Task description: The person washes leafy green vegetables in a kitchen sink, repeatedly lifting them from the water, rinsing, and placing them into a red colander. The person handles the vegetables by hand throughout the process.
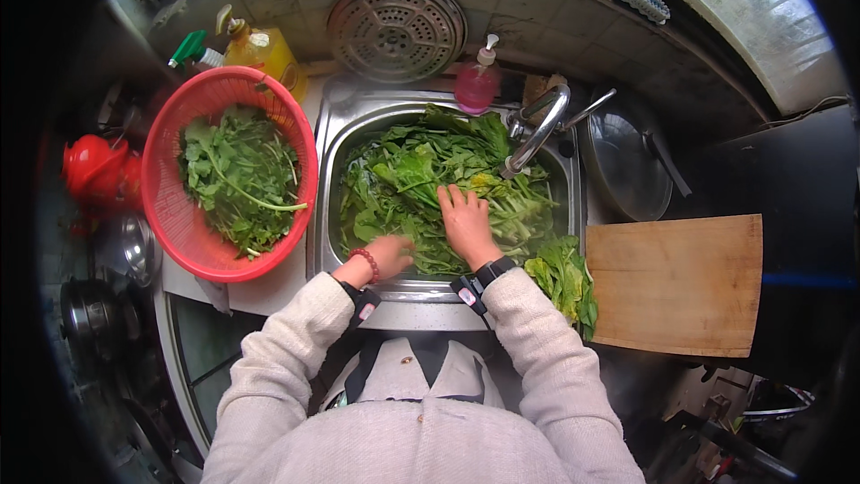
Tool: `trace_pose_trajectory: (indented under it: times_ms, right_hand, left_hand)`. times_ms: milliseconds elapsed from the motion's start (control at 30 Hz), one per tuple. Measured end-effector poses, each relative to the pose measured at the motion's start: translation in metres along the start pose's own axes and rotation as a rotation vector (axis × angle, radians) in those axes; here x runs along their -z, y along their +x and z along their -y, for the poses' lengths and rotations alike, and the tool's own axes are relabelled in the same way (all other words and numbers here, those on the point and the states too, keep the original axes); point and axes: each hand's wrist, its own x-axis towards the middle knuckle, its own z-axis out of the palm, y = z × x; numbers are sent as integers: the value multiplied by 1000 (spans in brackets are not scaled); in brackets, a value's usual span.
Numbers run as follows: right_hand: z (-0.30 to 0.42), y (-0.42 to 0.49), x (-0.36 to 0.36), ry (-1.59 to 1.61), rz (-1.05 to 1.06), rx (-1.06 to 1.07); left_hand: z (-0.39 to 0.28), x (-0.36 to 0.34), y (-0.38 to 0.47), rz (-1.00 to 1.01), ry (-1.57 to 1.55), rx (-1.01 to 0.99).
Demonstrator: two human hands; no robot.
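Note:
A stainless steel sink (324,178) is full of leafy greens (403,175) lying in water, some leaves yellowed. My right hand (465,223) rests on the greens near the middle, palm down with fingers spread. Closer to the sink's front left corner, my left hand (391,255) hovers low at the edge of the greens, its fingertips slightly blurred. Neither hand visibly grips a leaf. Above the back right of the sink arches a chrome faucet (541,131). More greens sit in a red plastic colander (153,195) to the left.
A wooden cutting board (675,286) lies at right, with a bunch of yellowish greens (564,275) between it and the sink. Behind stand a pink soap pump bottle (477,84), a yellow pump bottle (265,54) and a round perforated steamer plate (396,28). A glass lid (628,161) rests at right.

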Motion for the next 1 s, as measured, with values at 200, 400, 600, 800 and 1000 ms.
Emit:
trace_pose_trajectory:
  times_ms: [200,400,600,800,1000]
  right_hand:
    - [28,-35,-16,204,19,372]
    - [30,-44,-5,555,332,315]
    - [-2,-38,8,132,437,335]
    - [-17,-23,-18,-131,615,314]
    - [-18,-12,-36,-237,701,267]
  left_hand:
    - [-20,33,-31,-461,232,-49]
    - [-16,21,-29,73,412,161]
    - [-2,5,-7,297,536,202]
    - [5,-13,34,425,566,376]
    - [34,-38,66,446,540,405]
